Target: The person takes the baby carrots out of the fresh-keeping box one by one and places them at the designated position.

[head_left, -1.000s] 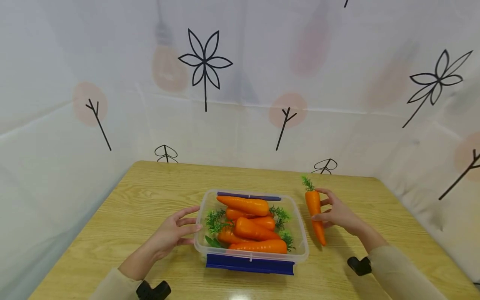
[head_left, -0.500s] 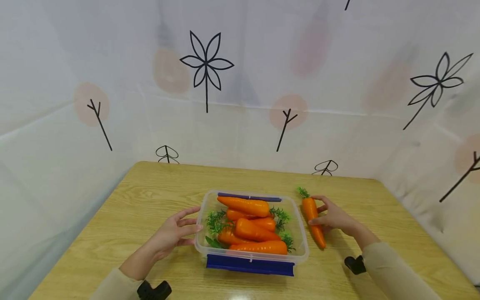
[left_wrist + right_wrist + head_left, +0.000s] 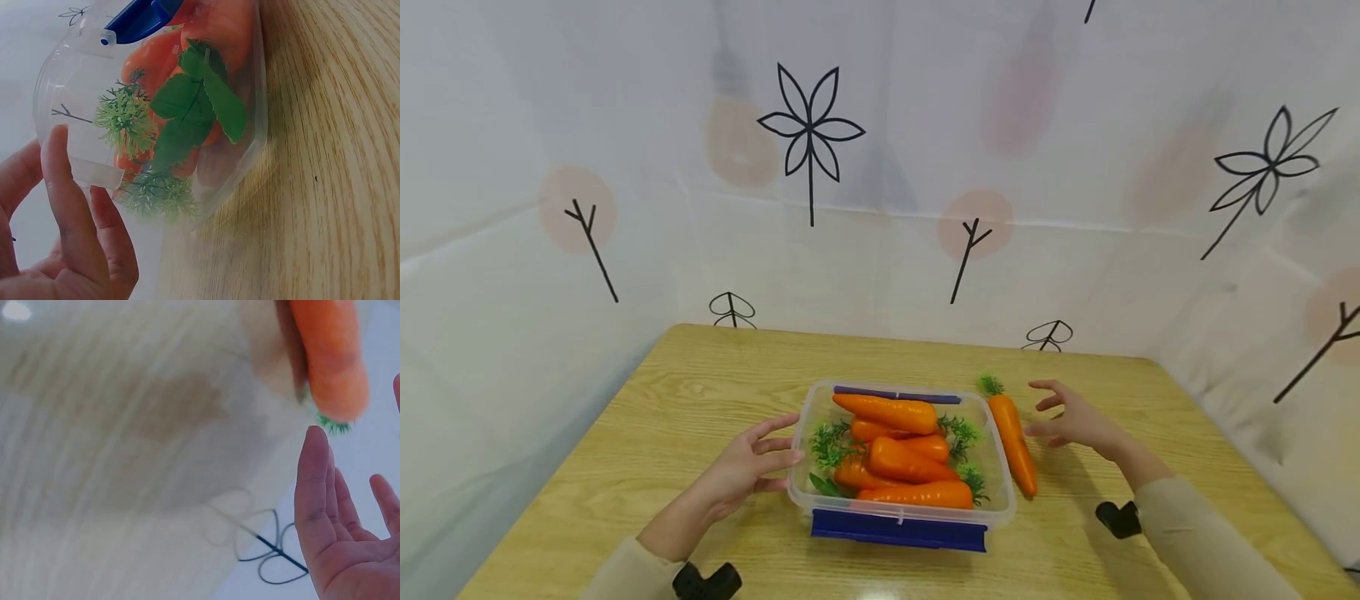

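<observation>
A clear plastic box (image 3: 901, 515) with blue side clips holds several orange carrots (image 3: 917, 458) with green leafy tops. My left hand (image 3: 747, 457) touches the box's left wall with loosely spread fingers. In the left wrist view, fingertips (image 3: 57, 140) lie at the box's rim, and dark green leaves (image 3: 187, 112) show through the plastic. Another carrot (image 3: 1013, 446) lies on the table along the box's right side, its leafy top pointing away. Just right of that carrot is my right hand (image 3: 1078, 423), fingers apart and nothing in them; in the right wrist view the palm faces the carrot (image 3: 331, 359).
Under everything is a wooden table (image 3: 715, 367) with light grain. A white cloth (image 3: 880, 275) printed with plants hangs behind it and at both sides. Black wrist mounts (image 3: 706, 581) sit at the sleeves.
My right hand has lowered the single carrot onto the table beside the box and let it go; the carrot shifted left and the fingers spread away from it. My left hand has stayed put.
</observation>
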A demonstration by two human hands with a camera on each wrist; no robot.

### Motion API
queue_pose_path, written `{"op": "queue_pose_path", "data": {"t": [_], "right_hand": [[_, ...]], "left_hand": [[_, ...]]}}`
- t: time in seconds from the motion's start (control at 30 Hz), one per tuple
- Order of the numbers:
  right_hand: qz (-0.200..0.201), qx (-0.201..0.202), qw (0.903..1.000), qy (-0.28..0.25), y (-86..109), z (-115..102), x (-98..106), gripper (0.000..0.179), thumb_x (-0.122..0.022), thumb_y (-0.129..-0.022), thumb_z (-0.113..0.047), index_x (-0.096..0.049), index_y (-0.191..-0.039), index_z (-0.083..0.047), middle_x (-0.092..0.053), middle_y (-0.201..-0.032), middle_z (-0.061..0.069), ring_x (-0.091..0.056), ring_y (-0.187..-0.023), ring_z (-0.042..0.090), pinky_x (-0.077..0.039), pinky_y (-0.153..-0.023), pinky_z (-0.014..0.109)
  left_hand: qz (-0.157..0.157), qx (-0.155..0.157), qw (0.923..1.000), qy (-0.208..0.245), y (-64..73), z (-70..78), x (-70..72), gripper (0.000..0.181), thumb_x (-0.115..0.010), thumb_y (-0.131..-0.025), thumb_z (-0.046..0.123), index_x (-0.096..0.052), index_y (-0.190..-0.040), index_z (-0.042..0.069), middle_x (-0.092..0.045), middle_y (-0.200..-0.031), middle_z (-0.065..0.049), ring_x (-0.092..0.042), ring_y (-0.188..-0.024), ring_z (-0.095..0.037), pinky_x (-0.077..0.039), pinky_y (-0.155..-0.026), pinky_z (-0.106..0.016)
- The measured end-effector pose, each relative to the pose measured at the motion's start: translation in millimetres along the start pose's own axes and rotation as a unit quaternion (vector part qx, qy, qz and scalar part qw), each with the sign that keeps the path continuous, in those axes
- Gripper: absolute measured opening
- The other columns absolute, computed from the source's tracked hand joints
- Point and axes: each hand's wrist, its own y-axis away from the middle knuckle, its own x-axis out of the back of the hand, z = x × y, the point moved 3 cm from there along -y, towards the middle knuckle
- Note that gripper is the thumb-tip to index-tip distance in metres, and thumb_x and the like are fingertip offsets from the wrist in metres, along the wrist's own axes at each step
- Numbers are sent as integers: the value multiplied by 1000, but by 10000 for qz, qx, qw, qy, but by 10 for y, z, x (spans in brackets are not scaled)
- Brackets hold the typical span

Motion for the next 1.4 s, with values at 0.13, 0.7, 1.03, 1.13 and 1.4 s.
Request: {"op": "queue_pose_path", "data": {"t": [0.13, 0.7, 1.03, 1.13, 1.4], "right_hand": [[92, 177, 9997, 152, 15, -100, 80, 79, -71, -83, -17, -23, -143, 1, -34, -125, 37, -60, -90, 34, -55, -71, 43], [-21, 783, 9962, 386, 48, -610, 156, 69, -71, -84, -17, -33, -140, -2, -41, -125, 29, -58, -97, 34, -54, -72, 38], [-145, 865, 9938, 687, 28, -883, 79, 65, -72, -83, -21, -40, -138, -7, -46, -124, 22, -57, -98, 30, -52, -76, 39], [-204, 978, 9918, 797, 13, -966, 41, 63, -72, -83, -22, -42, -136, -8, -48, -123, 20, -57, -98, 29, -52, -77, 40], [-245, 1221, 9869, 1027, -51, -1162, -73, 57, -74, -81, -19, -48, -131, -10, -53, -117, 14, -59, -95, 26, -51, -77, 40]], "left_hand": [[5, 2, 10000, -15, -2, 3, 0, 71, -67, -87, 12, -27, -145, 5, -45, -128, -25, -59, -98, -28, -55, -67, -29], [55, 108, 9999, -46, -23, -27, 7, 72, -70, -84, 14, -30, -144, 6, -47, -126, -25, -59, -99, -30, -55, -69, -31], [58, 136, 9999, -59, -18, -30, 6, 72, -70, -84, 15, -31, -144, 5, -46, -128, -26, -59, -99, -28, -55, -68, -30], [78, 158, 9998, -41, -14, -28, 4, 70, -69, -85, 14, -31, -143, 5, -45, -128, -26, -59, -98, -28, -55, -68, -30], [16, 120, 9999, -3, -15, -18, 4, 69, -66, -87, 12, -28, -144, 4, -45, -128, -25, -59, -98, -27, -55, -67, -30]]}}
